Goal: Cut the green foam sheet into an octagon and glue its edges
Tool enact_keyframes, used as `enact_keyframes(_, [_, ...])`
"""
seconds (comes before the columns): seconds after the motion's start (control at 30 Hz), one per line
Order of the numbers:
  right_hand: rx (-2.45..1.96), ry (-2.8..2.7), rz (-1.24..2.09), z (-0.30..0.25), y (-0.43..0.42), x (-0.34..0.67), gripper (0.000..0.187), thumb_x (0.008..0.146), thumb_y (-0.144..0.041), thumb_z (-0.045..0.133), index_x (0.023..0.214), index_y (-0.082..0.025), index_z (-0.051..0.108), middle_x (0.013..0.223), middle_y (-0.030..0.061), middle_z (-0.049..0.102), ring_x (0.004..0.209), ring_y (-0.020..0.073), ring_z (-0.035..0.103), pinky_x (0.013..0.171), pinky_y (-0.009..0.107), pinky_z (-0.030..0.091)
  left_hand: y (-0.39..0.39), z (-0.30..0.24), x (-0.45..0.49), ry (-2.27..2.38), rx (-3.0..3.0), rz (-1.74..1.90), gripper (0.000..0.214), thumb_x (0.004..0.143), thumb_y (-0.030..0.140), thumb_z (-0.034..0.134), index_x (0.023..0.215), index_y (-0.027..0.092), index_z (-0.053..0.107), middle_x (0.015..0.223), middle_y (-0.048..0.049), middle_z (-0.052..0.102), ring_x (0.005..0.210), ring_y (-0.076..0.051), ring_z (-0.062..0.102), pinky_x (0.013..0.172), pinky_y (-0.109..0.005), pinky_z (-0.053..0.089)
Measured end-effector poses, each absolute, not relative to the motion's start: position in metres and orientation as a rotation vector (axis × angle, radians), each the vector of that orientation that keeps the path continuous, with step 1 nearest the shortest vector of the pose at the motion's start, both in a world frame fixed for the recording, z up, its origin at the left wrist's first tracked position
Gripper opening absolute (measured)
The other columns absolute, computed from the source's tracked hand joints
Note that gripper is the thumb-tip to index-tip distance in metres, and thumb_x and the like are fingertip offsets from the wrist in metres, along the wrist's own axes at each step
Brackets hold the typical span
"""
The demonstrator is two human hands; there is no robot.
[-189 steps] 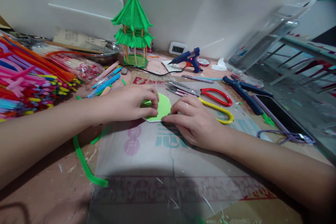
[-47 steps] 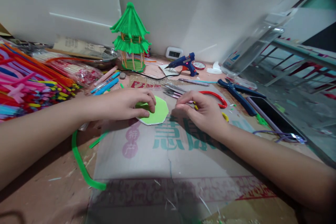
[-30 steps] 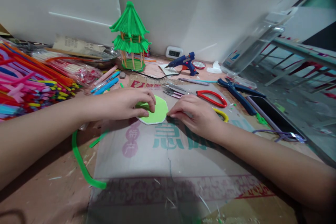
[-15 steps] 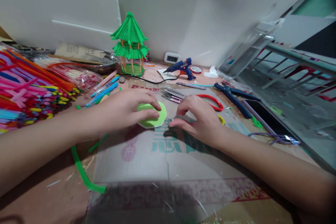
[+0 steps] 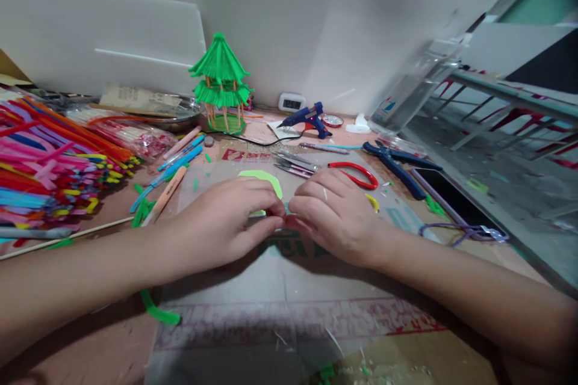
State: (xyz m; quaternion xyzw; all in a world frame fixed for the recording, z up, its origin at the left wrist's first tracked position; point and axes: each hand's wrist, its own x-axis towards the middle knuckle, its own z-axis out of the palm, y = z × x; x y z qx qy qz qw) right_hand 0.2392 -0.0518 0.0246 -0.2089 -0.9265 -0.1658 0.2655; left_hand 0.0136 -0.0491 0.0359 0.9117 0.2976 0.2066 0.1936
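My left hand (image 5: 230, 216) and my right hand (image 5: 341, 216) meet fingertip to fingertip over the plastic-covered cardboard sheet (image 5: 217, 313). Thumb and fingers are pinched together on both hands, and whatever lies between them is too small or hidden to make out. Just behind my left fingers lies a light-green octagonal piece (image 5: 266, 179), partly covered by that hand. Red-handled scissors (image 5: 361, 175) and pointed tweezers (image 5: 293, 165) lie beyond my right hand.
A green two-tiered pavilion model (image 5: 221, 84) stands at the back, beside a blue glue gun (image 5: 311, 117). Coloured pipe cleaners (image 5: 54, 162) are heaped at the left. Blue pliers (image 5: 397, 171) and a phone (image 5: 456, 198) lie at the right. A clear plastic container (image 5: 406, 93) stands behind them.
My left hand has come off the green octagon toward me and to the right. My right hand's fingers have closed, and both hands' fingertips now meet. The view has shifted slightly.
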Motion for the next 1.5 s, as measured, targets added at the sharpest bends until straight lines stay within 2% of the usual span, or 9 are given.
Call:
enact_keyframes(0.27, [-1.007,-2.157,-0.112,0.027,-0.019,0.256,0.013,0.095,-0.025,0.053,0.087,-0.019,0.061,0.078,0.0024,0.065,0.071,0.0156,0.057,0.067,0.028,0.041,-0.013,0.080,-0.020,1.461,2.622,0.674,0.034,0.101,0.038,0.031,0.083,0.019,0.052,0.074,-0.0006,0.053,0.070,-0.016,0.049,0.065,-0.028,0.037])
enact_keyframes(0.4, [-1.242,-2.073,0.024,0.026,-0.003,0.268,0.033,0.097,-0.031,0.048,0.069,-0.018,0.060,0.066,0.0018,0.062,0.066,0.0164,0.057,0.062,0.029,0.040,0.025,0.083,-0.053,1.984,2.712,0.333,0.040,0.097,0.043,0.034,0.094,0.019,0.066,0.088,-0.0077,0.062,0.085,-0.026,0.057,0.081,-0.039,0.043])
enact_keyframes(0.5, [-1.273,-2.128,0.043,0.018,0.005,0.272,0.020,0.094,-0.031,0.054,0.089,-0.017,0.068,0.087,0.0059,0.069,0.078,0.0194,0.062,0.071,0.031,0.046,0.039,0.072,-0.065,1.916,2.764,0.418,0.057,0.088,0.033,0.047,0.143,0.020,0.043,0.133,-0.0143,0.053,0.107,-0.034,0.057,0.092,-0.046,0.043])
enact_keyframes(0.67, [-1.268,-2.409,-0.185,0.000,0.010,0.273,0.037,0.092,-0.034,0.059,0.124,-0.016,0.063,0.121,0.0149,0.064,0.113,0.0303,0.058,0.097,0.045,0.046,0.024,0.051,-0.039,1.428,2.753,0.305,0.039,0.095,0.042,0.043,0.121,0.022,0.064,0.115,-0.0061,0.068,0.100,-0.025,0.062,0.087,-0.039,0.047])
enact_keyframes(0.73, [-1.272,-2.454,-0.266,-0.004,0.010,0.273,0.040,0.092,-0.035,0.059,0.126,-0.013,0.062,0.122,0.0161,0.063,0.112,0.0311,0.057,0.097,0.045,0.046,0.015,0.041,-0.026,1.250,2.791,0.224,0.036,0.095,0.042,0.045,0.109,0.020,0.069,0.111,-0.0074,0.069,0.104,-0.026,0.062,0.092,-0.041,0.045])
enact_keyframes(0.83, [-1.278,-2.497,-0.266,-0.007,0.012,0.273,0.033,0.095,-0.028,0.054,0.122,-0.014,0.065,0.118,0.0153,0.063,0.110,0.0294,0.057,0.096,0.044,0.048,0.010,0.024,-0.015,1.141,2.786,0.228,0.038,0.092,0.047,0.052,0.116,0.022,0.068,0.119,-0.0090,0.066,0.112,-0.028,0.060,0.097,-0.042,0.045])
enact_keyframes(1.1, [-1.090,-2.462,-0.254,-0.002,0.012,0.276,0.031,0.096,-0.021,0.048,0.120,-0.015,0.067,0.110,0.0154,0.063,0.101,0.0263,0.058,0.088,0.042,0.049,0.022,-0.001,-0.013,0.812,2.654,0.412,0.029,0.098,0.027,0.047,0.118,0.025,0.068,0.140,-0.0023,0.060,0.126,-0.018,0.056,0.107,-0.032,0.042])
enact_keyframes(1.27, [-0.581,-2.636,0.026,0.006,-0.020,0.253,0.028,0.097,-0.029,0.052,0.118,-0.020,0.069,0.096,0.0090,0.061,0.088,0.0187,0.057,0.077,0.034,0.048,0.021,0.004,-0.013,0.772,2.648,0.391,0.031,0.097,0.035,0.050,0.118,0.022,0.068,0.138,-0.0057,0.060,0.126,-0.019,0.057,0.108,-0.032,0.041])
enact_keyframes(1.5, [-0.529,-2.750,0.114,0.000,-0.027,0.245,0.030,0.097,-0.026,0.052,0.123,-0.021,0.066,0.098,0.0093,0.060,0.089,0.0188,0.054,0.078,0.034,0.045,0.023,0.011,-0.020,0.739,2.649,0.220,0.046,0.091,0.047,0.058,0.131,0.025,0.059,0.149,-0.0048,0.049,0.134,-0.022,0.048,0.110,-0.033,0.038])
